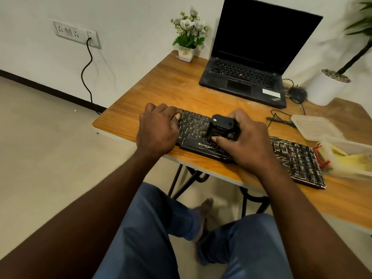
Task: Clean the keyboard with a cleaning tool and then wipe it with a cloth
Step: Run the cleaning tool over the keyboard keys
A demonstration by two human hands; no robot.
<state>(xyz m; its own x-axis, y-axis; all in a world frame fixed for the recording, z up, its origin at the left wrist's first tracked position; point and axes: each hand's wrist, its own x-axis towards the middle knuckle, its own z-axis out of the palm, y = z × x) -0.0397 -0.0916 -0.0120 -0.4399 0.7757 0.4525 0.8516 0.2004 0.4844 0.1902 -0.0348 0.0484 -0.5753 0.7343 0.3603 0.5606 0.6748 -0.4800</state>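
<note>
The left hand (159,129) curls over the left end of the one keyboard (298,158), which lies along the near edge of the table (161,85). The right hand (247,143) grips the single black cleaning tool (222,125) on the middle keys. It should work best to brace firmly and draw the tool row by row towards the dusty right end. One yellow cloth (350,158) waits in a box (352,150) beside one lid (316,126). Beyond are one mouse (298,94), one laptop (251,73) and two plants: a flower pot (186,54) and a large white pot (326,87).
</note>
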